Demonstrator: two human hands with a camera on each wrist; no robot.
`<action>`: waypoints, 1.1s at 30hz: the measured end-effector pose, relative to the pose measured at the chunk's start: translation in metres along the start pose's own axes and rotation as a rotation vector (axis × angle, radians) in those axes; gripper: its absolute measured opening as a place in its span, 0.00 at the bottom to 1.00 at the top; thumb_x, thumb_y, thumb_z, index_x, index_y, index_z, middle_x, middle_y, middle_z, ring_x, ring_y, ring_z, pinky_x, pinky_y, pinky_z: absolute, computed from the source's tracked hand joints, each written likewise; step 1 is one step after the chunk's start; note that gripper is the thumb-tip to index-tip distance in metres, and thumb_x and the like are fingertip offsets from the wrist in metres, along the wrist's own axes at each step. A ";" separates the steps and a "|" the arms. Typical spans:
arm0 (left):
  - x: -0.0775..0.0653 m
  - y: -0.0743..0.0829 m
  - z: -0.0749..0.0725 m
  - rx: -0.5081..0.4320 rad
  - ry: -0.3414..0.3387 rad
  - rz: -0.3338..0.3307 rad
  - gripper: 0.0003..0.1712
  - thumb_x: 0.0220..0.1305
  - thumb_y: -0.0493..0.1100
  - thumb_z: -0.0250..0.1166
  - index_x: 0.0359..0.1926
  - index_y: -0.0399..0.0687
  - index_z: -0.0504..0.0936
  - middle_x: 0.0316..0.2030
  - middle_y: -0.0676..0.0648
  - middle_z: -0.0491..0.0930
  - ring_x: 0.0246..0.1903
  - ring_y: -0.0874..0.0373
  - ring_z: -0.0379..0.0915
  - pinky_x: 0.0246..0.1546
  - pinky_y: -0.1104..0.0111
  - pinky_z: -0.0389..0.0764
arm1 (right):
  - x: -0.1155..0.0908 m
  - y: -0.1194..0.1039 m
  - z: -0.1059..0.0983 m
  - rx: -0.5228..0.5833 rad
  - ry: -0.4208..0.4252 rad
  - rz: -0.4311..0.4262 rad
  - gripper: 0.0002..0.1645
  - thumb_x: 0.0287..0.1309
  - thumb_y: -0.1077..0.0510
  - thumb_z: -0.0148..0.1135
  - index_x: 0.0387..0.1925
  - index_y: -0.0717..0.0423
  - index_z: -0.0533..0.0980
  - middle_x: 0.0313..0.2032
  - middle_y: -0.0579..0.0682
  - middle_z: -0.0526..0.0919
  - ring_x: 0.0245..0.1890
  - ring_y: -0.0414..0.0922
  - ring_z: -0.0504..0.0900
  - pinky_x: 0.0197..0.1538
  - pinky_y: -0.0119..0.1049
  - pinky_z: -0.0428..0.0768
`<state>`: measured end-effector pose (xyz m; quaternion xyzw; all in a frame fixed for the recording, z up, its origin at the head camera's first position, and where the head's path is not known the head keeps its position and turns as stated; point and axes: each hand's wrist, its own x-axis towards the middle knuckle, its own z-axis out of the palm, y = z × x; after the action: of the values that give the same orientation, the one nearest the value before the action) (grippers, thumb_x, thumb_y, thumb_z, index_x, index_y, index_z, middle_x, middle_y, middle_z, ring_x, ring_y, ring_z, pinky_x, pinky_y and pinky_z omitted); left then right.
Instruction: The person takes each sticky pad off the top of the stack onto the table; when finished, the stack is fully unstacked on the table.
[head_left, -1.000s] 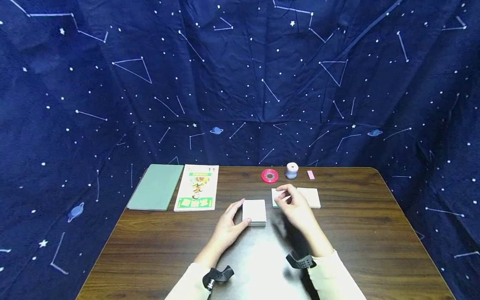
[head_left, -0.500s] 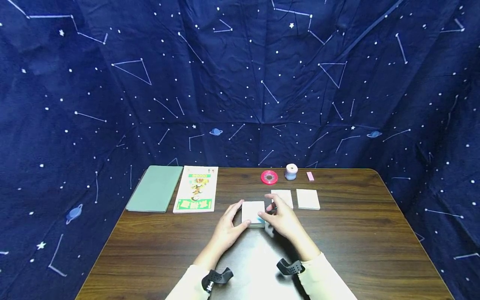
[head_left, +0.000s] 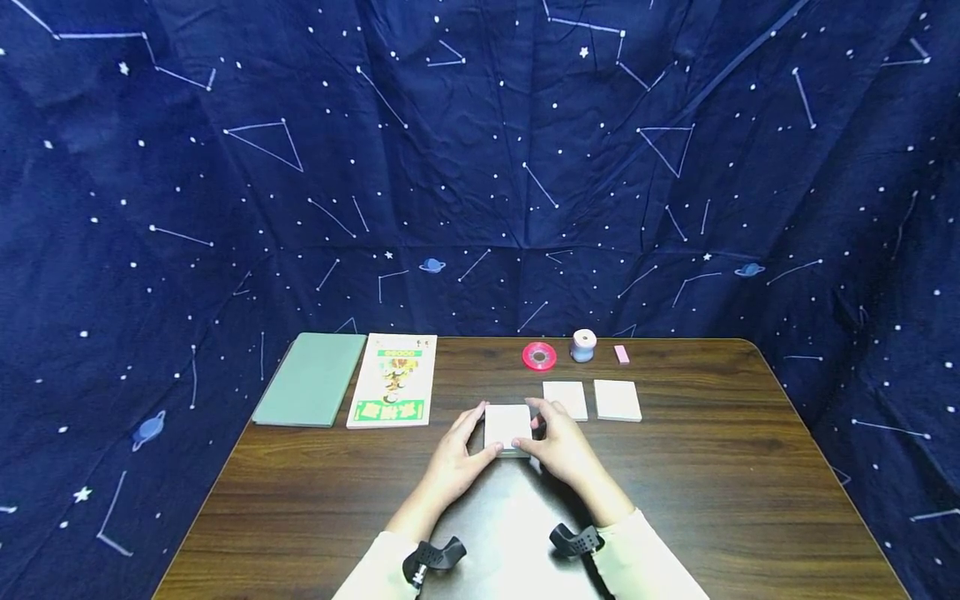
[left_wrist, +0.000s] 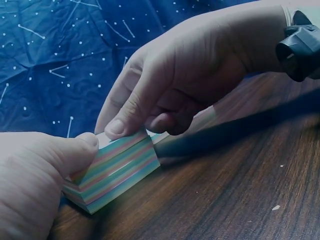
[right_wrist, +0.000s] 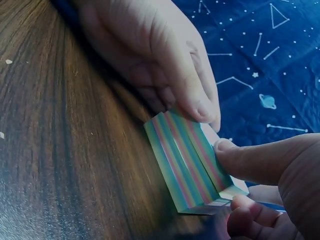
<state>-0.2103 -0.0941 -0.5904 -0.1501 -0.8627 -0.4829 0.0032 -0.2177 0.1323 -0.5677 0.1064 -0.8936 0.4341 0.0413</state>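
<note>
A stack of square note pads (head_left: 507, 425) stands on the table in front of me, white on top. Its layered sides show green, pink, blue and yellow bands in the right wrist view. My left hand (head_left: 454, 458) holds the stack's left side, thumb at the near left corner and fingers along the far left. My right hand (head_left: 564, 448) grips the right side, thumb on the near edge and index finger at the far right corner. In the left wrist view the right thumb (left_wrist: 120, 126) lies at the top edge of the stack. The sides facing the palms are partly hidden.
Two more white note pads lie behind to the right, the nearer one (head_left: 568, 397) partly behind my right hand, the other (head_left: 618, 401) beside it. Further back are a red ring-shaped roll (head_left: 539, 357), a white-and-lilac spool (head_left: 583, 346) and a pink eraser-like block (head_left: 622, 355). A green book (head_left: 311, 379) and a picture booklet (head_left: 392, 381) lie left.
My right hand has moved left and nearer, from over the two pads at right to the stack's right side, which it now grips. My left hand has stayed on the stack.
</note>
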 end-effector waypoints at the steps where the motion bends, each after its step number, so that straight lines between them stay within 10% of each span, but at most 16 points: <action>1: 0.000 0.000 0.000 0.004 -0.001 -0.002 0.46 0.72 0.53 0.74 0.82 0.42 0.67 0.76 0.40 0.74 0.79 0.37 0.67 0.80 0.39 0.66 | 0.000 0.000 0.001 -0.005 0.000 -0.003 0.42 0.53 0.58 0.86 0.68 0.66 0.78 0.39 0.53 0.81 0.35 0.43 0.75 0.40 0.35 0.75; 33: 0.002 -0.002 -0.001 0.073 -0.019 0.056 0.51 0.64 0.43 0.81 0.82 0.35 0.65 0.74 0.39 0.75 0.76 0.41 0.71 0.79 0.43 0.69 | 0.000 0.005 0.001 0.003 0.009 -0.073 0.42 0.50 0.61 0.87 0.64 0.54 0.74 0.51 0.55 0.80 0.45 0.46 0.81 0.49 0.39 0.82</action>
<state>-0.2127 -0.0952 -0.5912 -0.1785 -0.8752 -0.4495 0.0137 -0.2190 0.1346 -0.5718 0.1368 -0.8882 0.4343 0.0610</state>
